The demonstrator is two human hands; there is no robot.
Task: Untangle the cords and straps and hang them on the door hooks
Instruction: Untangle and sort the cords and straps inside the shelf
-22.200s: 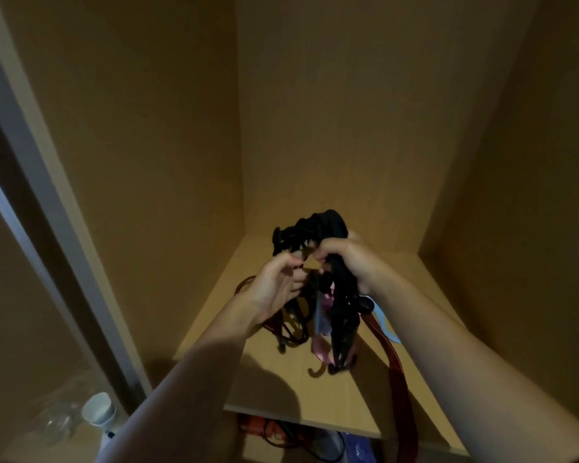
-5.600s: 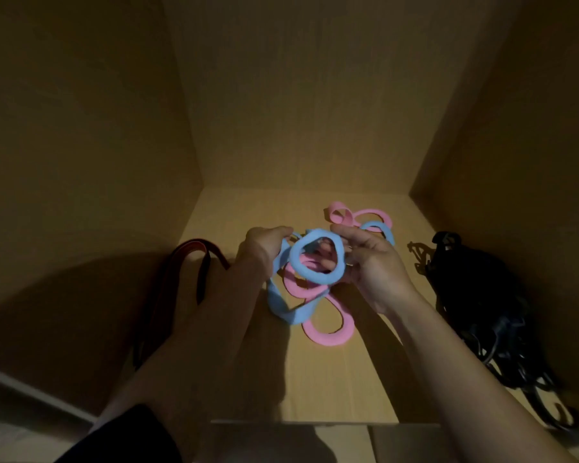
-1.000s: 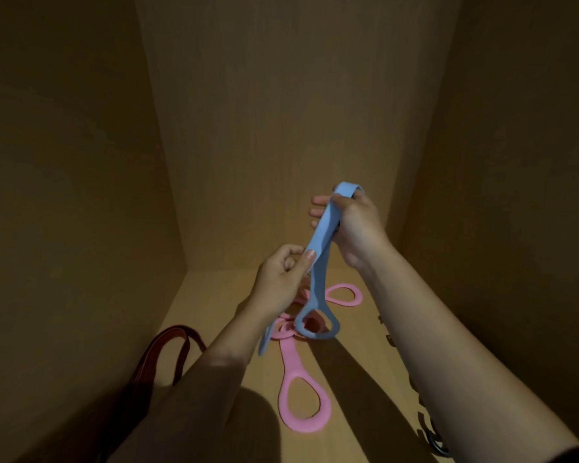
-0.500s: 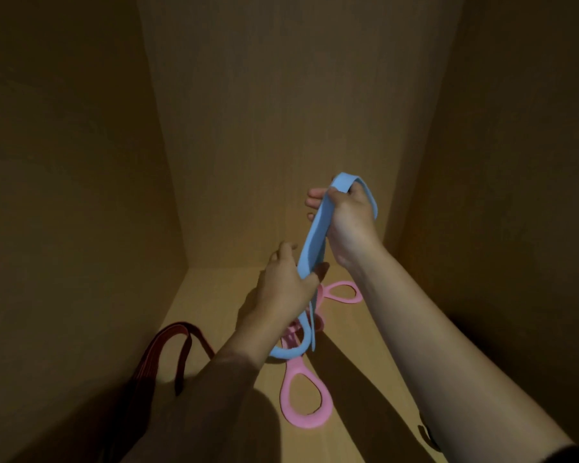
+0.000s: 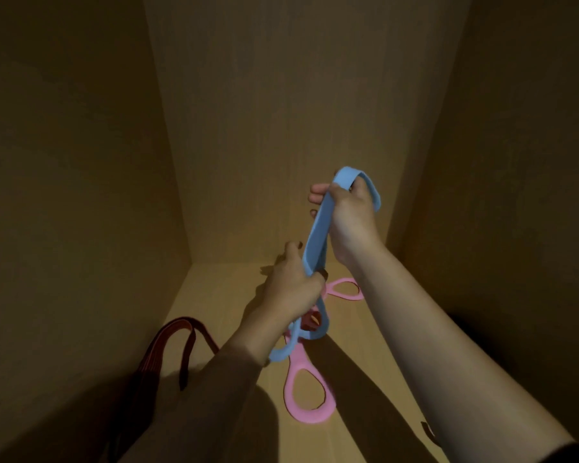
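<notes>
I hold a blue looped strap (image 5: 316, 235) stretched upright between both hands above the shelf. My right hand (image 5: 348, 217) grips its top loop, which folds over my knuckles. Lower down, my left hand (image 5: 291, 289) grips the strap's middle, and the blue lower loops hang below my fist. A pink looped strap (image 5: 310, 392) lies flat on the wooden shelf (image 5: 221, 295) under my hands, with another pink loop showing behind my left hand. A dark red strap (image 5: 181, 342) lies bent at the shelf's left side.
I am looking into a wooden cabinet with a back wall (image 5: 281, 111) and side walls close on the left and right. A dark hook-like piece (image 5: 428, 432) peeks out at the lower right beside my right forearm. No door hooks are in view.
My left hand has slid a little down the blue strap, pulling it tauter, and my right hand's top loop has opened slightly wider. The pink strap stayed on the shelf.
</notes>
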